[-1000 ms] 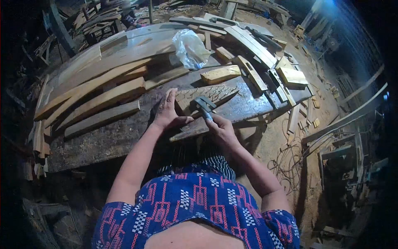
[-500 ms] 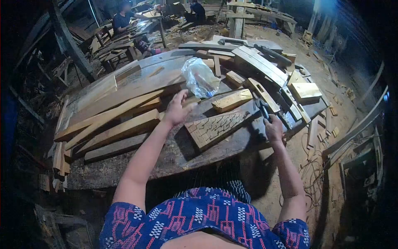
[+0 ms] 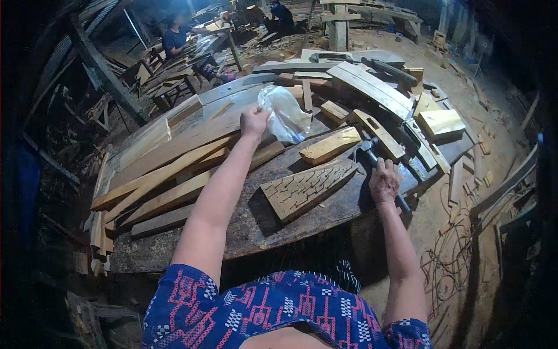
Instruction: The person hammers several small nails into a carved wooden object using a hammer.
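My left hand (image 3: 254, 121) is closed at the left edge of a clear plastic bag (image 3: 285, 116), pinching it. The bag lies crumpled on the workbench, with some contents I cannot make out. My right hand (image 3: 386, 179) is wrapped over the handle of a hammer (image 3: 366, 150), which rests at the bench's right side. Its dark head points away from me, and the handle's end sticks out under my wrist. Between my hands lies a tapered wooden block (image 3: 308, 189) with rows of dark wavy marks. A plain wood block (image 3: 330, 145) sits just behind it.
Long wooden boards (image 3: 174, 174) cover the left of the workbench (image 3: 250, 235). A hand plane (image 3: 418, 139), a pale block (image 3: 442, 123) and a wide plank (image 3: 372, 90) crowd the right. Two people sit among wood scraps in the background; cables (image 3: 444, 267) lie on the ground.
My left hand has moved forward and closed on the plastic bag's edge. The hammer has come down onto the bench under my right hand. The view has shifted slightly.
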{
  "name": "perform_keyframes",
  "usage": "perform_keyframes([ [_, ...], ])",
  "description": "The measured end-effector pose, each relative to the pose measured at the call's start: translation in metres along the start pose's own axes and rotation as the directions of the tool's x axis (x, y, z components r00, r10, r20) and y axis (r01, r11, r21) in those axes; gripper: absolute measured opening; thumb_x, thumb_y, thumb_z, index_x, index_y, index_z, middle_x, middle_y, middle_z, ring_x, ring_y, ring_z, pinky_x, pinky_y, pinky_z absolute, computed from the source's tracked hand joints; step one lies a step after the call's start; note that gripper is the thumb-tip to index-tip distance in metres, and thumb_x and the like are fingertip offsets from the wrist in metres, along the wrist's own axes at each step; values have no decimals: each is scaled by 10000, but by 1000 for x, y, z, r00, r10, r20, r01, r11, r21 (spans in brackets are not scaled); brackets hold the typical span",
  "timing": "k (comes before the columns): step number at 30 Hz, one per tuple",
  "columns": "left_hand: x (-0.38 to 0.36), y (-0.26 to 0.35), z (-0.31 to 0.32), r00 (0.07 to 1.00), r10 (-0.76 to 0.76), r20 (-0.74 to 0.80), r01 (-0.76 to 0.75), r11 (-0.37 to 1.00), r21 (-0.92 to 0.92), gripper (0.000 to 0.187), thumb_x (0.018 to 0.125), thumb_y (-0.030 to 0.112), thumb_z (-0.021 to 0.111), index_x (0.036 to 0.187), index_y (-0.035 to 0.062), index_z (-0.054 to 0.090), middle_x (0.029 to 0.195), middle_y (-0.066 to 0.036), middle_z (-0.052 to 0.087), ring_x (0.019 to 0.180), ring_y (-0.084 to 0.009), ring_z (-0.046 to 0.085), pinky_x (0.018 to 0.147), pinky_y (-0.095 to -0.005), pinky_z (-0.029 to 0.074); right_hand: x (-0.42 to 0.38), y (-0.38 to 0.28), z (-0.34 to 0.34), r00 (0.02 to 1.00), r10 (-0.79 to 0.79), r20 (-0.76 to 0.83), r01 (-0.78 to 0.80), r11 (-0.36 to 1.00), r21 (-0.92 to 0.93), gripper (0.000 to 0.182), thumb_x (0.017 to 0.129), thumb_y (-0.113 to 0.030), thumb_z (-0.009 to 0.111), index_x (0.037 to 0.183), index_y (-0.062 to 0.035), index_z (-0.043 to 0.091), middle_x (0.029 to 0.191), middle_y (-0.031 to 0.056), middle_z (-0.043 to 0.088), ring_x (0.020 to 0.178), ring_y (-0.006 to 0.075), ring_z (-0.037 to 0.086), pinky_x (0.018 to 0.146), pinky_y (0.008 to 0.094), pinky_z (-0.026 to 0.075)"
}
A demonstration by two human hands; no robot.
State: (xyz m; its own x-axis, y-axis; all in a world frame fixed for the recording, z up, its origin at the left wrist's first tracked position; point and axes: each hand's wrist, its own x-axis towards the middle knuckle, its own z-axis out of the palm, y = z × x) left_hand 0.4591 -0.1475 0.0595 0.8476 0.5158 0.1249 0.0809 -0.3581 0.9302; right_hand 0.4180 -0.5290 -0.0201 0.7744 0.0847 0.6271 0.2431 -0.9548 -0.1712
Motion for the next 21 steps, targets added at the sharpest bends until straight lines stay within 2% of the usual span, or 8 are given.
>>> perform_keyframes([
  [1, 2, 4, 0, 997, 28, 77, -11, 978, -208, 209, 739, 177, 698, 913, 84, 632, 824, -18, 618, 744, -136, 602, 609, -346, 519, 1, -2, -4, 1000, 3, 27, -3, 1000, 11, 245, 699, -117, 634, 933, -88, 569, 858, 87, 558, 848, 287, 550, 690, 426, 447],
  [4, -4, 35, 2, 976, -5, 220, 92, 918, -385, 165, 781, 176, 659, 924, 111, 610, 810, -5, 600, 729, -143, 601, 583, -359, 521, 2, -1, -3, 998, 8, 61, -10, 1000, 22, 209, 734, -140, 626, 918, -70, 556, 865, 90, 550, 869, 284, 545, 691, 421, 451],
  [6, -5, 53, 8, 969, -79, 234, 169, 903, -396, 181, 804, 193, 639, 959, 114, 589, 833, -11, 593, 713, -184, 602, 580, -384, 531, 3, -2, -5, 997, 15, 82, -17, 999, 32, 203, 733, -133, 624, 911, -67, 550, 878, 91, 552, 880, 284, 544, 699, 422, 454],
  [8, -5, 66, 17, 922, -172, 347, 346, 769, -538, 192, 815, 221, 632, 969, 116, 583, 870, -29, 599, 719, -205, 609, 590, -394, 541, 3, -3, -4, 997, 13, 78, -16, 999, 39, 192, 734, -128, 614, 905, -64, 552, 872, 93, 555, 869, 285, 548, 695, 421, 456],
  [14, 12, 61, 14, 892, -154, 424, 397, 714, -576, 178, 784, 218, 644, 893, 83, 601, 804, -35, 604, 688, -181, 603, 582, -360, 532, 3, 3, 3, 1000, -20, 10, 20, 999, 34, 155, 735, -115, 582, 877, -56, 560, 835, 104, 562, 814, 290, 561, 669, 419, 464],
  [18, -10, 30, -19, 956, -68, 286, 222, 804, -552, 91, 751, 171, 636, 798, 97, 611, 706, -20, 585, 609, -142, 583, 512, -315, 494, 4, 1, 2, 999, -5, 45, 4, 999, 39, 158, 734, -124, 583, 875, -55, 563, 838, 106, 564, 818, 290, 561, 675, 418, 468],
  [20, -23, 14, -38, 974, 46, 223, 47, 916, -398, 62, 739, 133, 636, 729, 96, 588, 634, -28, 567, 499, -138, 549, 452, -302, 471, 3, 0, -1, 999, -16, 52, 14, 999, 43, 159, 733, -126, 585, 873, -54, 562, 841, 107, 564, 825, 290, 559, 679, 418, 470],
  [21, -33, 14, -43, 980, 109, 167, -57, 955, -290, 122, 751, 138, 630, 726, 44, 555, 599, -15, 532, 477, -126, 519, 444, -293, 465, 3, 0, -1, 998, -17, 53, 15, 999, 39, 160, 732, -128, 587, 872, -54, 560, 845, 107, 563, 832, 289, 558, 683, 418, 471],
])
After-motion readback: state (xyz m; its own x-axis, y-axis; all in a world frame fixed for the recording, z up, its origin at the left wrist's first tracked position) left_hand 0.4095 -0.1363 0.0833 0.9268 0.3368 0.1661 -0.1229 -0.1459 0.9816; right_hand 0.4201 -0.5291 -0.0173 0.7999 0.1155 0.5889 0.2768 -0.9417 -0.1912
